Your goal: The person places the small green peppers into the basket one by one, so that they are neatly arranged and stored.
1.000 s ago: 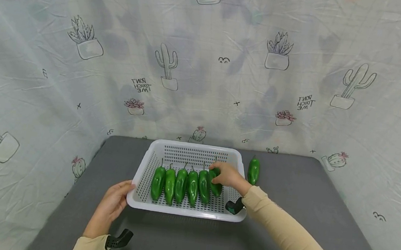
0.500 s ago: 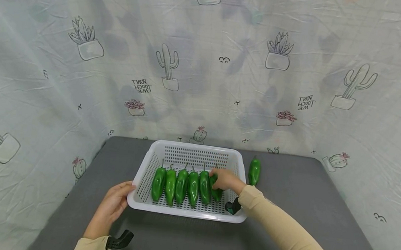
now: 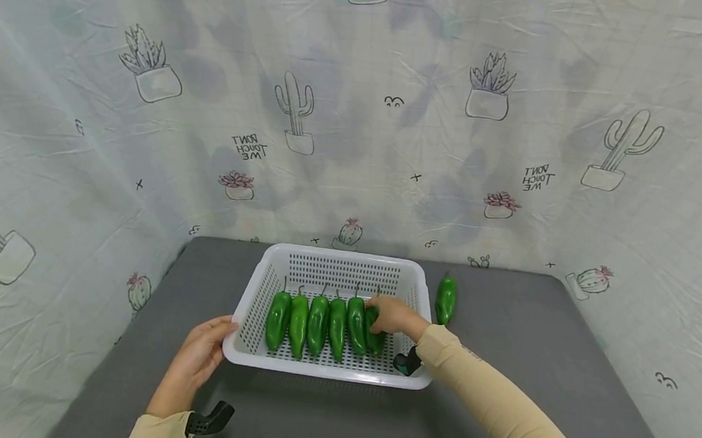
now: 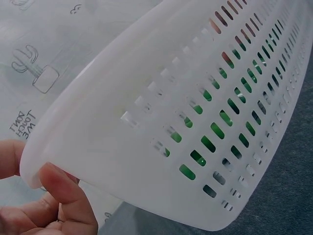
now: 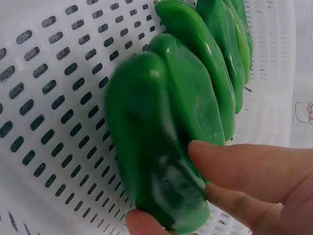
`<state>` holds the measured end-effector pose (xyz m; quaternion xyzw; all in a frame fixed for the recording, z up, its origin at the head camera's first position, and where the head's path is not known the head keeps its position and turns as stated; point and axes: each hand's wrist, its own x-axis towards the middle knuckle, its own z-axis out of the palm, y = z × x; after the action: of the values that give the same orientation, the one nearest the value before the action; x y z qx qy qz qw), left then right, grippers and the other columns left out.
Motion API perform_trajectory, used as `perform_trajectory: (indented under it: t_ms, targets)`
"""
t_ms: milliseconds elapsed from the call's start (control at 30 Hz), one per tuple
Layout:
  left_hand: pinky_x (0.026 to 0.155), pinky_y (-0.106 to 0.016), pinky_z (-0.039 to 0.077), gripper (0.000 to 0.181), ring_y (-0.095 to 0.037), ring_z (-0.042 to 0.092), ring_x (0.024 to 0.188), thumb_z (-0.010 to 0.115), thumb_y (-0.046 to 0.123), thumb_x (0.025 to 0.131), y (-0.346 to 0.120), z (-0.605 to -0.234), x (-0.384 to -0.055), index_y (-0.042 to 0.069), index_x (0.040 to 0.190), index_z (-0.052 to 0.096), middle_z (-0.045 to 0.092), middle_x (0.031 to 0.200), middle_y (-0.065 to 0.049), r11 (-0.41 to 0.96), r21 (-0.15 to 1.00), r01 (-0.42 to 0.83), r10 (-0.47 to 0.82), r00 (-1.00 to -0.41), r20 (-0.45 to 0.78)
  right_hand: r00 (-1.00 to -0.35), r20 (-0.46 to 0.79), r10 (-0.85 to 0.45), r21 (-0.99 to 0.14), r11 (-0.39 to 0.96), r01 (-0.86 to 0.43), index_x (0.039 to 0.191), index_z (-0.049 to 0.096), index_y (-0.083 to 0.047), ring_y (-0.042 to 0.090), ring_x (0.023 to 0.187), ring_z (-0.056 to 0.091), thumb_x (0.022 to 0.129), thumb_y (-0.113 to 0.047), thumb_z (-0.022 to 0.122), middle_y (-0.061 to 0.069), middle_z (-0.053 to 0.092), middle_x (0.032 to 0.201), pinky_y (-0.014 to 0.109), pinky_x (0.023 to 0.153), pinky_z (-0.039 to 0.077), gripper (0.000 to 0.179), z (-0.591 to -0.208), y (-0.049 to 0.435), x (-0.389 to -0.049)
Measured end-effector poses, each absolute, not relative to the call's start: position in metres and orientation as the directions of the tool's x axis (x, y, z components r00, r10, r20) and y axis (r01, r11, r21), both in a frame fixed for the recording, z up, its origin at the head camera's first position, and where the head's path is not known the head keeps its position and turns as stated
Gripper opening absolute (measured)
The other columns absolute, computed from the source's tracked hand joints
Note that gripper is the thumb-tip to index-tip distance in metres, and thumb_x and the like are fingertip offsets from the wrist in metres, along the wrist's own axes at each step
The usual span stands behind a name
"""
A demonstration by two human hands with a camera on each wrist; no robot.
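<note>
A white perforated plastic basket holds several green peppers side by side in a row, stems pointing away. My left hand pinches the basket's left rim near the front corner, with the thumb on one face and a finger on the other. Inside the basket, my right hand grips the rightmost pepper between thumb and fingers. That pepper lies against its neighbour. The hand covers part of it in the head view.
One more green pepper lies on the grey table just right of the basket. A pale curtain printed with cacti hangs behind and along both sides. Each wrist carries a small black camera.
My right hand has lowered slightly toward the front with the rightmost pepper, which now stands straighter and closer against the row. The left hand keeps its place on the rim.
</note>
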<state>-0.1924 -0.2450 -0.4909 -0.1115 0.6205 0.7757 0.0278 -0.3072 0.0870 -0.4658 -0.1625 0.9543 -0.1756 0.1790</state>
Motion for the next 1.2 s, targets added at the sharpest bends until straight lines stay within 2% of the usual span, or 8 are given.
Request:
perform_trajectory:
  t_ms: [233,500,733,933,1200]
  targets:
    - [0.08,-0.026,0.051,0.043,-0.008,0.06,0.1,0.05,0.006,0.095,-0.245,-0.491,-0.192,-0.014,0.131,0.039,0.058,0.113,-0.003,-0.219,0.962,-0.166,-0.09,-0.978,-0.189,-0.886,-0.297,-0.356,-0.398,0.89,-0.224,0.135,0.052,-0.008,0.026,0.109,0.056,0.075,-0.008,0.076,0.015,0.054,0.135,0.039,0.082,0.05,0.065,-0.465,0.087,-0.306]
    - [0.079,-0.025,0.051,0.041,-0.009,0.061,0.099,0.051,0.006,0.095,-0.245,-0.49,-0.191,-0.014,0.129,0.041,0.059,0.11,-0.003,-0.238,0.96,-0.145,-0.077,-0.983,-0.168,-0.886,-0.308,-0.348,-0.401,0.891,-0.21,0.137,0.049,-0.009,0.03,0.118,0.053,0.076,-0.012,0.076,0.015,0.052,0.137,0.042,0.089,0.048,0.067,-0.463,0.088,-0.304]
    - [0.08,-0.026,0.051,0.041,-0.009,0.061,0.099,0.051,0.005,0.094,-0.245,-0.489,-0.192,-0.014,0.13,0.041,0.059,0.11,-0.002,-0.233,0.959,-0.163,-0.082,-0.979,-0.186,-0.898,-0.281,-0.34,-0.468,0.865,-0.182,0.136,0.05,-0.008,0.031,0.112,0.057,0.074,-0.011,0.077,0.017,0.054,0.133,0.042,0.083,0.051,0.068,-0.456,0.094,-0.305]
    - [0.082,-0.027,0.05,0.044,-0.008,0.059,0.101,0.049,0.007,0.096,-0.245,-0.488,-0.193,-0.014,0.133,0.037,0.055,0.119,-0.007,-0.223,0.959,-0.177,-0.078,-0.977,-0.198,-0.9,-0.224,-0.374,-0.509,0.832,-0.219,0.133,0.053,-0.006,0.035,0.117,0.054,0.073,-0.012,0.077,0.019,0.053,0.134,0.047,0.089,0.048,0.065,-0.445,0.102,-0.308]
    - [0.082,-0.027,0.05,0.043,-0.008,0.059,0.102,0.05,0.007,0.096,-0.246,-0.488,-0.193,-0.013,0.132,0.039,0.055,0.118,-0.006,-0.231,0.956,-0.181,-0.087,-0.975,-0.206,-0.881,-0.188,-0.434,-0.647,0.729,-0.221,0.137,0.047,-0.004,0.038,0.128,0.045,0.082,-0.014,0.072,0.022,0.047,0.139,0.049,0.096,0.044,0.061,-0.426,0.117,-0.315]
